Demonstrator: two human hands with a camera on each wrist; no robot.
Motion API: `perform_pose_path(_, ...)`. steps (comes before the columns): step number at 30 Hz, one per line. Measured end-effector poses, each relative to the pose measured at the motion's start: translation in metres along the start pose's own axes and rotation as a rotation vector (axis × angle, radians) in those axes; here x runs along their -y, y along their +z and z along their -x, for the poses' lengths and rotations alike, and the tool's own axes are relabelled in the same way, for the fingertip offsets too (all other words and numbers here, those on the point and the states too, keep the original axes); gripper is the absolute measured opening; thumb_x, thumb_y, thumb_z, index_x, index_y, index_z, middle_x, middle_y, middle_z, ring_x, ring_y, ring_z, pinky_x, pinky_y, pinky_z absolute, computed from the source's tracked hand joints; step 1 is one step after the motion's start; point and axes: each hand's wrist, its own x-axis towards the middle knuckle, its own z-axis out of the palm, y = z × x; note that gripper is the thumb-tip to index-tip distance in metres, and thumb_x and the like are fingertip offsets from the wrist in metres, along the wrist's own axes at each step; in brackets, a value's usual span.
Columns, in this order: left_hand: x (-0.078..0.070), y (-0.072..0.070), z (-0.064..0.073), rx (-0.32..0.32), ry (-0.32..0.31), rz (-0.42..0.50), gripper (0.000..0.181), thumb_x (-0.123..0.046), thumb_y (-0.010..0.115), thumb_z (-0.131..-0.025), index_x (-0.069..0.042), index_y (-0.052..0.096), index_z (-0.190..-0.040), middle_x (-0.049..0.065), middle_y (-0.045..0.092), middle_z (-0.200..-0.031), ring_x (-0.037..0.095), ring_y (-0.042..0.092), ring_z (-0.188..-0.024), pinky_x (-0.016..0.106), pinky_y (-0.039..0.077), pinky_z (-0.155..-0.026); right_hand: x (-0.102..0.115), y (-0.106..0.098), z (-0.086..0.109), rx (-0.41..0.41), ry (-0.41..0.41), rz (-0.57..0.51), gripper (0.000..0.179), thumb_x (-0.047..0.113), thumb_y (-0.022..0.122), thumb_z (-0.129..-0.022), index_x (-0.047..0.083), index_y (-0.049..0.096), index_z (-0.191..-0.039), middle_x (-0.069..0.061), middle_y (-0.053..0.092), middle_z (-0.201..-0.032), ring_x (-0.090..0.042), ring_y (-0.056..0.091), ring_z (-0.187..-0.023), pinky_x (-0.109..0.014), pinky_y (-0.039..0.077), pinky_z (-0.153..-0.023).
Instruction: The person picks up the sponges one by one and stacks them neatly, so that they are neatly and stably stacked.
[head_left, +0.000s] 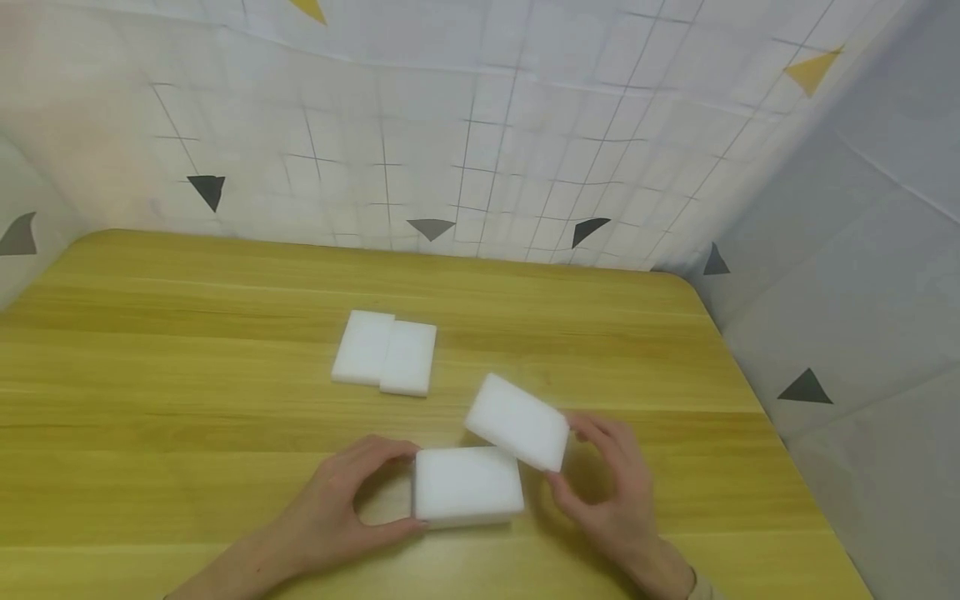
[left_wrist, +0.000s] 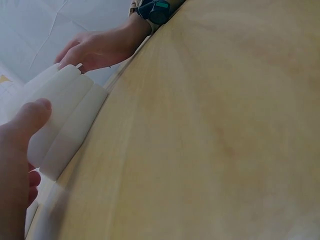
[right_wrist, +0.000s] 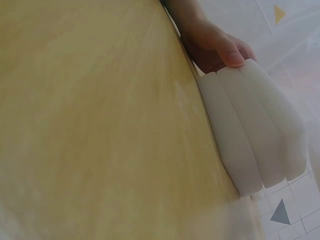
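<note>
A small stack of white foam sponge blocks (head_left: pixel 468 487) sits on the table near its front. My left hand (head_left: pixel 337 500) grips the stack's left end, thumb on the near side and fingers on the far side. Just beyond the stack's right end, my right hand (head_left: pixel 615 492) pinches another white sponge block (head_left: pixel 519 421) by its right end. That block is turned at an angle, and its near edge overlaps the stack's far right corner. In the left wrist view the left thumb (left_wrist: pixel 35 115) presses the upper layer of the stack (left_wrist: pixel 75 130).
Two thinner-looking white sponge blocks lie farther back on the wooden table (head_left: pixel 187 350), a left one (head_left: pixel 362 348) and a right one (head_left: pixel 408 358), edges meeting or slightly overlapping. A patterned white cloth (head_left: pixel 420 150) hangs behind the table, and a plain grey-white sheet (head_left: pixel 885 333) along its right side.
</note>
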Motion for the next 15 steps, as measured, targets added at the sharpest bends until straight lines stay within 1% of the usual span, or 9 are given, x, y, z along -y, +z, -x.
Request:
perform_pose_path(4, 0.0004, -0.0002, 0.0003, 0.011, -0.011, -0.005, 0.064, -0.04, 0.081, -0.071, -0.019, 0.054, -0.125, -0.009, 0.058, -0.118, 0.01, 0.056, -0.107, 0.017, 0.042, -0.096, 0.0005, 0.0002, -0.002, -0.009, -0.055, -0.017, 0.049, 0.022, 0.076, -0.076, -0.015, 0.061, -0.103, -0.022, 0.061, -0.099, -0.022, 0.054, -0.088, -0.019, 0.045, -0.082)
perform_pose_path(7, 0.0009, 0.0002, -0.0001, 0.001, -0.001, 0.004, 0.064, -0.039, 0.081, -0.07, -0.02, 0.055, -0.125, -0.01, 0.058, -0.118, 0.009, 0.057, -0.106, 0.014, 0.042, -0.096, 0.0005, 0.0004, -0.0028, -0.002, -0.084, -0.03, 0.049, 0.024, 0.075, -0.076, -0.015, 0.061, -0.102, -0.022, 0.061, -0.099, -0.022, 0.054, -0.088, -0.019, 0.046, -0.082)
perform_pose_path(12, 0.0015, 0.0006, -0.0011, -0.002, 0.015, 0.025, 0.065, -0.038, 0.082, -0.07, -0.02, 0.055, -0.126, -0.011, 0.058, -0.118, 0.009, 0.058, -0.105, 0.013, 0.042, -0.095, -0.0033, 0.0003, 0.0021, 0.046, -0.113, -0.051, 0.053, 0.026, 0.076, -0.077, -0.015, 0.06, -0.106, -0.022, 0.06, -0.103, -0.023, 0.054, -0.093, -0.018, 0.045, -0.086)
perform_pose_path(15, 0.0011, 0.0001, -0.0012, 0.012, 0.009, 0.027, 0.066, -0.038, 0.081, -0.07, -0.019, 0.054, -0.127, -0.01, 0.058, -0.118, 0.01, 0.058, -0.104, 0.015, 0.043, -0.094, -0.008, 0.0001, 0.0068, 0.066, -0.122, -0.076, 0.054, 0.025, 0.077, -0.075, -0.015, 0.06, -0.108, -0.022, 0.06, -0.106, -0.024, 0.054, -0.097, -0.019, 0.045, -0.088)
